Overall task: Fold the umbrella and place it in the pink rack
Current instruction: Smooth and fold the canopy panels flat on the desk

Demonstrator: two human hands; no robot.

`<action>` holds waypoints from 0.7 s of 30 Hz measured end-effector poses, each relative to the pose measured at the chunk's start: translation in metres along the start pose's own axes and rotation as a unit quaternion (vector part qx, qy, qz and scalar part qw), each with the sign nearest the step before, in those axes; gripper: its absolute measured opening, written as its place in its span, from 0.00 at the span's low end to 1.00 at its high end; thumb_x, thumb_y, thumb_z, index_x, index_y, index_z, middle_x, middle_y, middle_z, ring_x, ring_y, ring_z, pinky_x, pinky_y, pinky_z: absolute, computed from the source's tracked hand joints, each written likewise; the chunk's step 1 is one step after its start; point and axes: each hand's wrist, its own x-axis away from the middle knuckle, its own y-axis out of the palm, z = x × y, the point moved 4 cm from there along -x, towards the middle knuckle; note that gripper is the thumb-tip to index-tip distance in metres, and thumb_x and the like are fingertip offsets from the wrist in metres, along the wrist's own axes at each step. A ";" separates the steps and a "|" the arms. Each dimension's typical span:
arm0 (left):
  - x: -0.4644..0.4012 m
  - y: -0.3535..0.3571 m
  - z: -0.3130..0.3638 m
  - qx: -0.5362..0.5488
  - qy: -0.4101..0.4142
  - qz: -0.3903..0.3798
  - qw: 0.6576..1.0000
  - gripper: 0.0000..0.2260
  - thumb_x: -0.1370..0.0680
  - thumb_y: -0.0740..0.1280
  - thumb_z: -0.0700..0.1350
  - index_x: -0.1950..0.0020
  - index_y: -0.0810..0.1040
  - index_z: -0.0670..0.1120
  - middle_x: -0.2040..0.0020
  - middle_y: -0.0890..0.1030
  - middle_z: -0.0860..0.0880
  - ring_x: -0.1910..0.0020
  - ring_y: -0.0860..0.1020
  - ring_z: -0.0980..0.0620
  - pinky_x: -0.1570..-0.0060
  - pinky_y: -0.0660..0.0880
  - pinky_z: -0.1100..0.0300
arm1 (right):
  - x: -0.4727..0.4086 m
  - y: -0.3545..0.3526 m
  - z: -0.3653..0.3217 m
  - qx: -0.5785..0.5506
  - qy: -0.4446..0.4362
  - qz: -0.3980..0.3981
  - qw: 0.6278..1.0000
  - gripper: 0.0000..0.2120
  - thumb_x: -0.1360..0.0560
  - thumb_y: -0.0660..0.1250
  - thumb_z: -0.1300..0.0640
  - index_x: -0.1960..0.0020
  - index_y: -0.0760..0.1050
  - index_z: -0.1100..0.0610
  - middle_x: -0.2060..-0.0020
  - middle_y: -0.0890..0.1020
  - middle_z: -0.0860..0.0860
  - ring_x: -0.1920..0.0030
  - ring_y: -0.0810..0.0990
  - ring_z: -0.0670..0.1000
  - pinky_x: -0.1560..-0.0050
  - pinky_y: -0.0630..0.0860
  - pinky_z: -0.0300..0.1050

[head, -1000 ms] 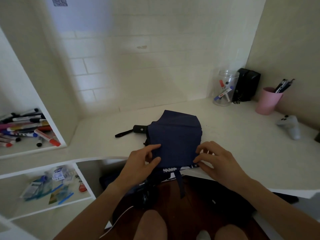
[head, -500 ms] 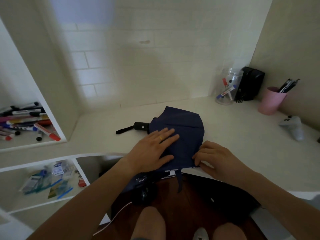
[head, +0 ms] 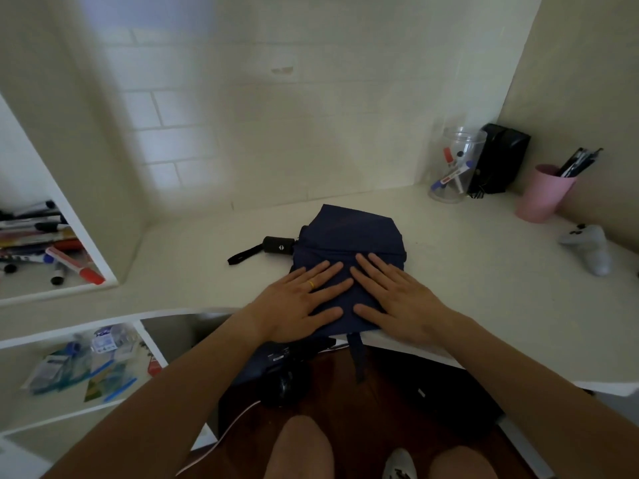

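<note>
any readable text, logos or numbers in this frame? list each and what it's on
No text reads legibly.
Umbrella handle: small white emblem, no letters readable.
Markers in the clear jar: label print, too blurred.
Markers on the left shelf: print blurred.
Packets on the lower shelf: print too small.
Dark item under the desk: white marks, unreadable.

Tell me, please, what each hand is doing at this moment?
Left hand: open, flat on the umbrella, gripping nothing.
Right hand: open, flat on the umbrella, gripping nothing.
</note>
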 end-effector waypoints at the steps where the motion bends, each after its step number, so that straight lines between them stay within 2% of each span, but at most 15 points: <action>1: -0.006 -0.001 -0.006 0.004 -0.003 -0.010 1.000 0.28 0.19 0.42 0.68 0.20 0.39 0.65 0.18 0.37 0.60 0.20 0.36 0.59 0.19 0.43 0.51 | -0.008 0.000 0.004 0.000 0.007 -0.014 1.000 0.36 0.20 0.45 0.32 0.19 0.38 0.46 0.21 0.35 0.41 0.22 0.31 0.42 0.24 0.34 0.42; 6: -0.015 -0.011 -0.036 0.001 -0.014 -0.045 0.999 0.31 0.23 0.42 0.74 0.21 0.38 0.68 0.18 0.36 0.58 0.20 0.36 0.58 0.20 0.43 0.50 | -0.027 -0.001 0.014 -0.023 0.033 -0.056 0.998 0.37 0.21 0.44 0.29 0.19 0.36 0.43 0.21 0.34 0.40 0.24 0.31 0.39 0.20 0.39 0.48; 8: -0.003 -0.010 -0.044 0.003 -0.024 -0.040 0.999 0.32 0.23 0.42 0.74 0.21 0.39 0.69 0.18 0.36 0.57 0.20 0.37 0.58 0.19 0.44 0.51 | -0.023 -0.008 0.013 -0.053 0.031 -0.073 0.995 0.37 0.22 0.50 0.29 0.19 0.42 0.42 0.20 0.40 0.39 0.22 0.38 0.40 0.20 0.43 0.46; 9: 0.002 -0.010 -0.046 0.003 -0.025 -0.033 0.999 0.31 0.23 0.43 0.74 0.21 0.40 0.68 0.18 0.37 0.56 0.20 0.37 0.58 0.20 0.43 0.52 | -0.021 -0.017 0.013 -0.098 0.044 -0.056 0.993 0.36 0.22 0.55 0.30 0.19 0.50 0.42 0.20 0.49 0.38 0.21 0.47 0.41 0.20 0.50 0.46; 10: 0.004 -0.010 -0.048 0.001 -0.024 -0.024 0.999 0.31 0.22 0.44 0.73 0.21 0.40 0.68 0.18 0.37 0.56 0.20 0.37 0.58 0.20 0.42 0.53 | -0.022 -0.030 0.015 -0.157 0.065 0.005 0.985 0.32 0.23 0.61 0.33 0.22 0.62 0.42 0.22 0.61 0.39 0.23 0.60 0.43 0.23 0.59 0.46; 11: 0.005 -0.009 -0.048 0.002 -0.023 -0.016 1.000 0.30 0.22 0.44 0.73 0.21 0.40 0.68 0.18 0.37 0.56 0.20 0.37 0.58 0.20 0.41 0.54 | -0.024 -0.047 0.020 -0.220 0.091 0.110 0.965 0.26 0.24 0.66 0.37 0.29 0.72 0.44 0.30 0.74 0.42 0.31 0.73 0.44 0.29 0.69 0.47; 12: 0.005 -0.008 -0.048 0.004 -0.021 -0.009 1.000 0.30 0.21 0.45 0.72 0.21 0.40 0.68 0.18 0.37 0.56 0.20 0.37 0.58 0.20 0.41 0.54 | -0.028 -0.063 0.029 -0.264 0.126 0.220 0.930 0.20 0.25 0.69 0.41 0.36 0.78 0.47 0.40 0.81 0.45 0.42 0.80 0.46 0.37 0.76 0.49; 13: 0.004 -0.007 -0.048 0.006 -0.018 -0.002 1.000 0.30 0.21 0.45 0.72 0.21 0.40 0.68 0.18 0.37 0.56 0.20 0.38 0.57 0.20 0.40 0.54 | -0.033 -0.074 0.041 -0.286 0.179 0.294 0.894 0.16 0.25 0.70 0.43 0.40 0.80 0.49 0.49 0.83 0.46 0.49 0.81 0.48 0.42 0.78 0.51; 14: 0.004 -0.006 -0.048 0.006 -0.016 0.005 1.000 0.29 0.20 0.45 0.72 0.21 0.40 0.68 0.18 0.38 0.56 0.20 0.38 0.57 0.20 0.40 0.54 | -0.042 -0.080 0.055 -0.300 0.243 0.311 0.869 0.17 0.25 0.69 0.44 0.40 0.79 0.50 0.52 0.83 0.48 0.50 0.82 0.50 0.44 0.78 0.52; 16: 0.004 -0.004 -0.049 0.006 -0.012 0.012 1.000 0.29 0.20 0.45 0.71 0.21 0.40 0.68 0.18 0.38 0.56 0.19 0.38 0.57 0.20 0.41 0.54 | -0.064 -0.077 0.081 -0.341 0.351 0.228 0.842 0.24 0.25 0.68 0.42 0.34 0.74 0.52 0.47 0.81 0.52 0.44 0.80 0.56 0.44 0.76 0.50; 18: 0.005 -0.004 -0.050 0.003 -0.010 0.018 1.000 0.29 0.20 0.45 0.71 0.21 0.40 0.69 0.18 0.38 0.56 0.19 0.38 0.57 0.21 0.40 0.54 | -0.086 -0.067 0.095 -0.428 0.384 0.147 0.805 0.29 0.25 0.70 0.43 0.30 0.71 0.57 0.40 0.79 0.56 0.43 0.79 0.58 0.46 0.75 0.50; 21: 0.004 -0.004 -0.049 0.001 -0.009 0.017 1.000 0.29 0.20 0.45 0.71 0.21 0.39 0.69 0.18 0.37 0.56 0.19 0.38 0.57 0.21 0.40 0.55 | -0.106 -0.070 0.101 -0.503 0.373 0.154 0.764 0.30 0.28 0.77 0.51 0.31 0.73 0.61 0.39 0.79 0.56 0.45 0.79 0.56 0.50 0.74 0.48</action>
